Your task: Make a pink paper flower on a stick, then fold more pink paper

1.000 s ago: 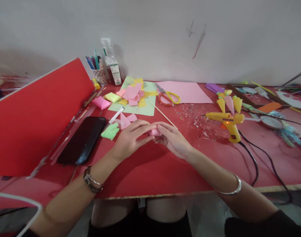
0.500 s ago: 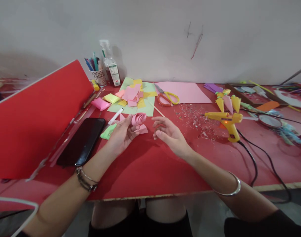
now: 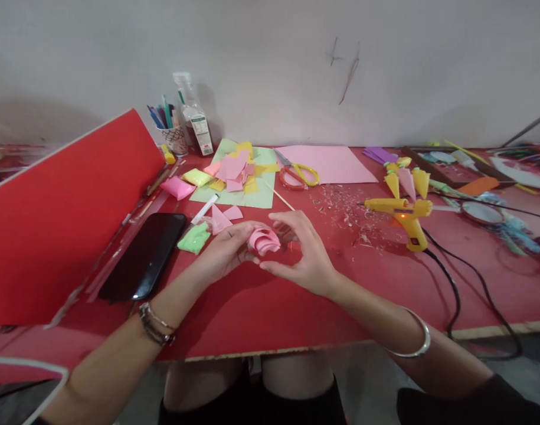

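A curled pink paper piece (image 3: 264,240), shaped like a rolled flower, sits between my two hands above the red table (image 3: 270,307). My left hand (image 3: 223,251) pinches its left side with the fingertips. Curved around its right side, my right hand (image 3: 298,254) has thumb and fingers arched close to the paper, touching or nearly touching it. Just behind lie pink paper scraps (image 3: 225,217), a green packet (image 3: 194,237) and a thin wooden stick (image 3: 279,196).
A black phone (image 3: 143,255) lies left of my hands beside a raised red board (image 3: 61,218). Farther back are cut papers (image 3: 236,168), scissors (image 3: 294,171), a pink sheet (image 3: 327,164) and a pen cup (image 3: 172,133). A yellow glue gun (image 3: 400,215) with cable stands right.
One second ago both hands squeezed the pink roll tight. My right hand then let go and the paper sprang open in my left; now the right hand has come back around it.
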Tool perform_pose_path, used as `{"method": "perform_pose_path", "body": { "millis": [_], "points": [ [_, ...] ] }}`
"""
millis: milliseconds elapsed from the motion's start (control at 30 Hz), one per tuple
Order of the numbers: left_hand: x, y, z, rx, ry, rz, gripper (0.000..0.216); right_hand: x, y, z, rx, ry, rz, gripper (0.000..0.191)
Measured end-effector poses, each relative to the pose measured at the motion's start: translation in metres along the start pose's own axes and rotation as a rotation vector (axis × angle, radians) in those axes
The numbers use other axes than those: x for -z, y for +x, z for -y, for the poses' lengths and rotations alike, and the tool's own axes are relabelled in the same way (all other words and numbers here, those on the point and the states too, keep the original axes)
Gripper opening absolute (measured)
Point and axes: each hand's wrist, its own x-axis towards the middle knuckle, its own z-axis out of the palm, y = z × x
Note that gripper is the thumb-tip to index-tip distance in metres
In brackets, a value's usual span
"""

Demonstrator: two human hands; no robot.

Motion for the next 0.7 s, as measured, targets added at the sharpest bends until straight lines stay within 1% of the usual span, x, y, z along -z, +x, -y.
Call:
{"method": "perform_pose_path", "body": {
  "millis": [133, 267, 433, 700],
  "points": [
    [-0.0042, 0.0004, 0.0014, 0.002, 0.044, -0.098, 0.026, -0.0008, 0.0008, -0.0024, 0.084, -0.088, -0.021, 0.040],
    [-0.0034, 0.0025, 0.0032, -0.025, 0.116, -0.167, 0.025, -0.0015, 0.0010, -0.0041, 0.090, -0.154, -0.035, 0.028],
    [-0.0014, 0.0029, 0.0070, -0.064, 0.226, -0.193, 0.025, -0.0024, 0.0011, -0.0057, 0.066, -0.181, -0.030, 0.025],
    [-0.0046, 0.0032, 0.0083, -0.038, 0.125, -0.216, 0.020, -0.0047, 0.0006, -0.0078, 0.069, -0.180, -0.051, 0.018]
  ]
}}
